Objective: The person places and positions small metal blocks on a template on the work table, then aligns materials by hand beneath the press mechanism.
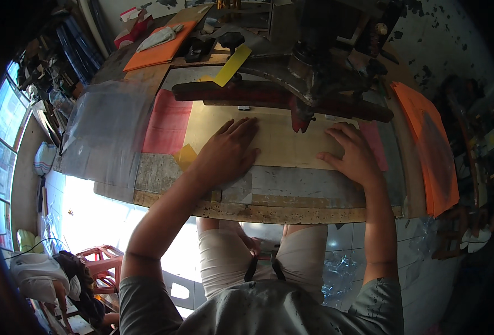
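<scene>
A cream-yellow sheet (286, 139) lies flat on the worktable, overlapping red sheet material (166, 125) at its left and right ends. My left hand (230, 148) rests on the left half of the sheet, fingers stretched forward and thumb apart. At the sheet's right end is my right hand (351, 153), its fingers slightly bent and its thumb spread toward the middle. Neither hand grips anything. Above the sheet's far edge runs a dark red metal bar (247, 93) of a machine, with a pointed red piece hanging toward the sheet. A yellow strip (233, 64) leans over the bar.
Clear plastic sheets (104, 134) hang over the table's left side. Orange sheets (428, 151) are stacked at the right edge; more orange sheets (160, 47) with a pale cloth (160, 38) lie far left. A red stool (102, 268) stands on the floor, lower left.
</scene>
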Demonstrator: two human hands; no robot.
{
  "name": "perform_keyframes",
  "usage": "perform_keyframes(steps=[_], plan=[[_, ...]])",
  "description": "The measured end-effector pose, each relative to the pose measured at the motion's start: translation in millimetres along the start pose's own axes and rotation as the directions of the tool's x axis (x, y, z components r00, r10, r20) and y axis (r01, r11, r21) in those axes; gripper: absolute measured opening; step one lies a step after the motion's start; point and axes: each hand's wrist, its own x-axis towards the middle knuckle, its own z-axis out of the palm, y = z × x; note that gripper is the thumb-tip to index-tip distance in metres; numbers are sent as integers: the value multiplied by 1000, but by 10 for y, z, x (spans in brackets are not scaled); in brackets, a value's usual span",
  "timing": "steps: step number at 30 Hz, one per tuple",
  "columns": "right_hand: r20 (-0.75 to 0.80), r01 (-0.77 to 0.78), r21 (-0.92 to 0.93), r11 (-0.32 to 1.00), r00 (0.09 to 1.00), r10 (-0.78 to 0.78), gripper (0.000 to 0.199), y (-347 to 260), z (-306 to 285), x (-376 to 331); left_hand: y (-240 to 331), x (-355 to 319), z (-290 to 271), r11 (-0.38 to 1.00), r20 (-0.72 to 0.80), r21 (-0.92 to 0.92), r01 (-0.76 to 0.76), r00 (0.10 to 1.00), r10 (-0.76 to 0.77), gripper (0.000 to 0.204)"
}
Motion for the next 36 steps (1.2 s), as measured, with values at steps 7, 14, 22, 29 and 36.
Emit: perform_keyframes(steps=[7,14,22,29,36], plan=[[29,-38,5,999,999,38,60,58,69,-13,-9,10,-2,999,-4,-42,16,1000,-16,55],[-18,-13,-2,1000,1000,13,58,73,94,-8,-32,7,10,998,6,-41,39,999,-39,55],[-28,-6,-12,1000,1000,6,57,60,97,-6,-33,12,9,997,15,-67,49,999,-48,55],[-49,6,-25,1000,999,-7,56,71,111,-2,-35,9,10,996,-2,-66,54,999,-54,55],[-93,-34,65,997,995,40,27,164,-8,14,48,16,-86,997,-22,-26,68,997,-69,52]])
